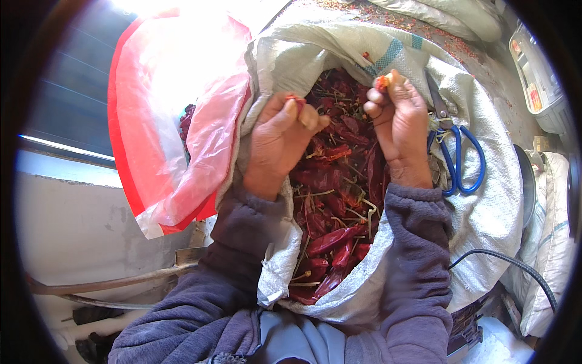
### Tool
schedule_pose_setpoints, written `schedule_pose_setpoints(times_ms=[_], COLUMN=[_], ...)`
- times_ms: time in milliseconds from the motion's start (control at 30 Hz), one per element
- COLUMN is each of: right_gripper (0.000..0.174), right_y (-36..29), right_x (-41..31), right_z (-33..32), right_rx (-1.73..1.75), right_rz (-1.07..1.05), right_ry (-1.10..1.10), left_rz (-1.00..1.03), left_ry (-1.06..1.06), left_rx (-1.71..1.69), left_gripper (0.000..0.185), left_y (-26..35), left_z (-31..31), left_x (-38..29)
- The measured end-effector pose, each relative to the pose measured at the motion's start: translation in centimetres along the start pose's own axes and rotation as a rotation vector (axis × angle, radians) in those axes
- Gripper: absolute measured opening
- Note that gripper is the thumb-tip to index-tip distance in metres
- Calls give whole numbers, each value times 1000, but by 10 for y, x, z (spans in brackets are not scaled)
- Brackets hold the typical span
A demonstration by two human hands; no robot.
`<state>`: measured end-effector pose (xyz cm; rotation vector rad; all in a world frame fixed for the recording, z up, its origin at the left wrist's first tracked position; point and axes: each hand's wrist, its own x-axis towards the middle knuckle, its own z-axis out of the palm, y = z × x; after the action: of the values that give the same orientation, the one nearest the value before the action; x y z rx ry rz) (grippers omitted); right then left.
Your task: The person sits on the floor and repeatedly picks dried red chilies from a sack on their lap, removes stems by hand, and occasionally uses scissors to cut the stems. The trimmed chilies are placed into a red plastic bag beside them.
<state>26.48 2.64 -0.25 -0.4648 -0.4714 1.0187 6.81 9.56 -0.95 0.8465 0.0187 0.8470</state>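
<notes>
Dried red chili peppers (334,182), many with pale stems, fill an open white woven sack (482,232) in front of me. Above the sack's left side, my left hand (282,136) pinches a red chili piece (298,102) between thumb and fingers. Higher up on the right, my right hand (402,123) grips a small orange-red chili piece (382,83) at its fingertips. The two hands are apart. Blue-handled scissors (459,159) lie on the sack's folded cloth, just right of my right wrist, with string wound around their pivot.
A red-and-clear plastic bag (204,168) stands open at the left, dark red chilies (186,123) showing inside. Chili scraps (454,48) litter the floor at the upper right. A plastic bin (539,77) and white sacks (548,245) line the right. A black cable (514,261) curves at lower right.
</notes>
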Motion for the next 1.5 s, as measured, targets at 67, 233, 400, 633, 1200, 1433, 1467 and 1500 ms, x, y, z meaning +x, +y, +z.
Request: schedule_pose_setpoints(times_ms=[67,233,400,633,1200,1433,1467,1500], right_gripper=[17,21,21,19,13,14,14,14], right_y=[0,2,0,-2,2,4,5,6], right_x=[1,-1,-3,-3,-9,-20,-20,-18], right_z=[-3,1,4,2,16,27,27,27], right_rx=[-43,-50,-84,-166,-622,-1066,-1124,-1181], right_rz=[75,119,209,268,91,-148,-221,-296], right_ry=[-41,-19,14,-52,-95,-245,-267,-290], left_rz=[-11,-147,-20,-33,11,191,232,281], left_ry=[139,170,-69,-132,332,309,274,237], left_rx=[16,529,1494,1532,1326,1689,1723,1762], left_gripper=[13,23,22,23,24,19,19,18], left_y=[16,46,24,20,19,14,11,9], left_z=[1,13,24,15,32,46,46,46], left_x=[-13,-30,-31,-22,-18,1,3,5])
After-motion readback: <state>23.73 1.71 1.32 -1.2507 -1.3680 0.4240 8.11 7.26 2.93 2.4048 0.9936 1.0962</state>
